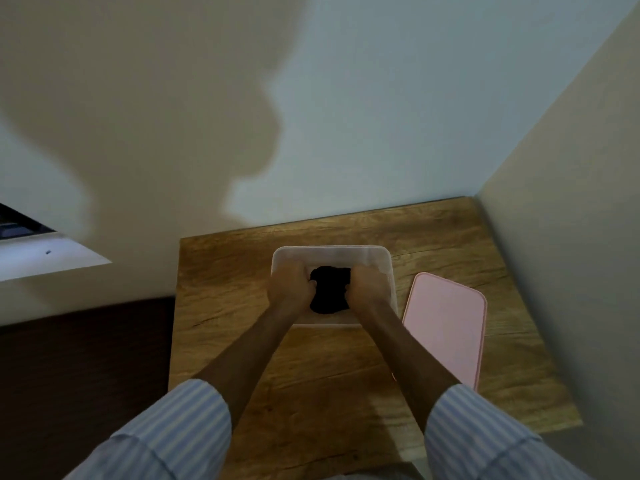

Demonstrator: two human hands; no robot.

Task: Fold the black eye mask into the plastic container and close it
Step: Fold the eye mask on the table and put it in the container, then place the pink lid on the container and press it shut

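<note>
Head view. Your left hand [290, 289] and right hand [367, 289] close on opposite sides of the soft black fabric eye mask [329, 289], bunched inside the translucent rectangular plastic container [332, 252] on the wooden table [225, 271]. Judged light and limp; pinch its edges. The pink flat lid [446, 327] lies just beside the container.

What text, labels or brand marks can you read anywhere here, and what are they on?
None can be read.
Container: translucent, no marking seen.
Pink lid: plain, no print.
Eye mask: plain black, partly hidden by the left hand and right hand.
Table: wood grain only.
Dark object at the far left edge: too blurred to tell.
</note>
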